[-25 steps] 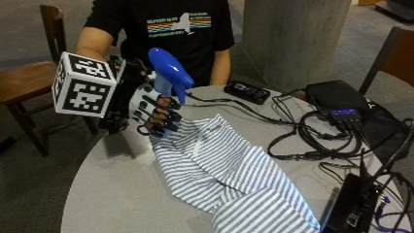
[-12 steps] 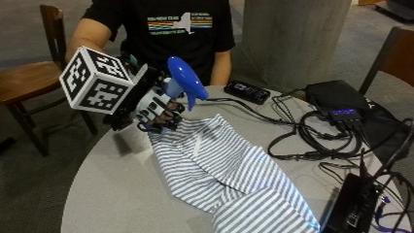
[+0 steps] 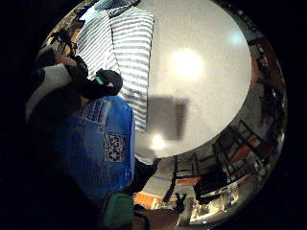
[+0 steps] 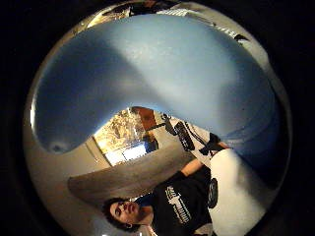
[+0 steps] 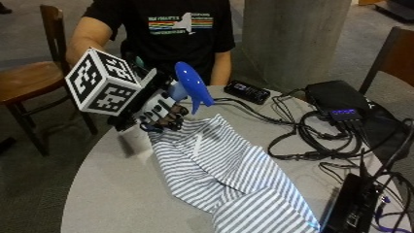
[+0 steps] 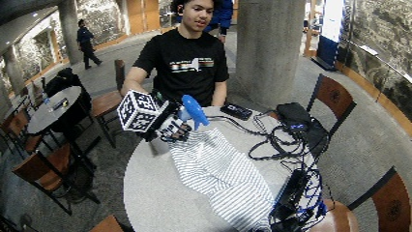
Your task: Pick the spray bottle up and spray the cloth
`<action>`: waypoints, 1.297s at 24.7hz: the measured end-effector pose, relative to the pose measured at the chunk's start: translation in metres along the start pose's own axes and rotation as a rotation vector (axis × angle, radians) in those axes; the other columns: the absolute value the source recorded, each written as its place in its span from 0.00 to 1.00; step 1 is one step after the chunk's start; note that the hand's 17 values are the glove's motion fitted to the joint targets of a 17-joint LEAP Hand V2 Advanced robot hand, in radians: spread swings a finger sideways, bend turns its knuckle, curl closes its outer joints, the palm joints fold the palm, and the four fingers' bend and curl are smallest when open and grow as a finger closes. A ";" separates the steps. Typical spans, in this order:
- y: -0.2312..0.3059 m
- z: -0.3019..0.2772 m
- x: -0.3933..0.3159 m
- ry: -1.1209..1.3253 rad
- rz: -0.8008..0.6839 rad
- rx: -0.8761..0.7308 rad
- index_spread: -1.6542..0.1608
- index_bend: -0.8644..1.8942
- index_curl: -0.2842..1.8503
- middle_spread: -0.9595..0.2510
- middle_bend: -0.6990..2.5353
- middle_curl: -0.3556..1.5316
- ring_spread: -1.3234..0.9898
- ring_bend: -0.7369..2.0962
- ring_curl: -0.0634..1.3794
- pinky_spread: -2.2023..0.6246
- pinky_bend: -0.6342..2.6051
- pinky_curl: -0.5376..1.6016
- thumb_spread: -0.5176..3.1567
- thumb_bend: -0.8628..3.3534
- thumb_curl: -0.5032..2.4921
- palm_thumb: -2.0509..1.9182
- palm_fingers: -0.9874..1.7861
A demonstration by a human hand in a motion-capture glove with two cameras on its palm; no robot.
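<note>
Blue spray bottle [image 5: 192, 89], gripped in gloved right hand [image 5: 162, 112], tilted nozzle-down over far-left end of striped cloth [image 5: 226, 174] on round table [image 5: 116, 194].

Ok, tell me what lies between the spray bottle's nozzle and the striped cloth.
Nothing: in the outside view the spray bottle nozzle hangs over the striped cloth with only air between.

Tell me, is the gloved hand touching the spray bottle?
Touching. In the outside view the right hand has its fingers curled round the bottle, holding it tilted above the cloth. The little-finger palm view shows the bottle's label right against the palm.
</note>
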State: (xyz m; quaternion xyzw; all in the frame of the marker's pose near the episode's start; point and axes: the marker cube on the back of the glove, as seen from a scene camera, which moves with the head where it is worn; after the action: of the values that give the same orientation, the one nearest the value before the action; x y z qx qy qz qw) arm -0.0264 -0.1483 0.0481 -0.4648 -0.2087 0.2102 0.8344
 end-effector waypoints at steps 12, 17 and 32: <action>0.000 0.000 0.003 -0.028 -0.016 0.029 0.81 0.37 0.36 0.77 0.28 0.44 0.56 0.36 0.30 0.83 0.35 0.40 0.28 0.20 0.40 0.77 0.76; 0.004 -0.007 0.005 -0.135 -0.120 0.143 0.81 0.37 0.36 0.77 0.28 0.44 0.56 0.36 0.30 0.83 0.35 0.40 0.29 0.20 0.40 0.77 0.76; 0.028 -0.039 0.063 -0.334 -0.385 0.773 0.81 0.37 0.36 0.77 0.28 0.44 0.56 0.36 0.31 0.83 0.34 0.40 0.29 0.20 0.40 0.76 0.75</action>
State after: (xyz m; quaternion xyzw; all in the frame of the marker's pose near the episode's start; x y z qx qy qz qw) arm 0.0423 -0.1281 0.0149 -0.0322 -0.3291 0.1859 0.9253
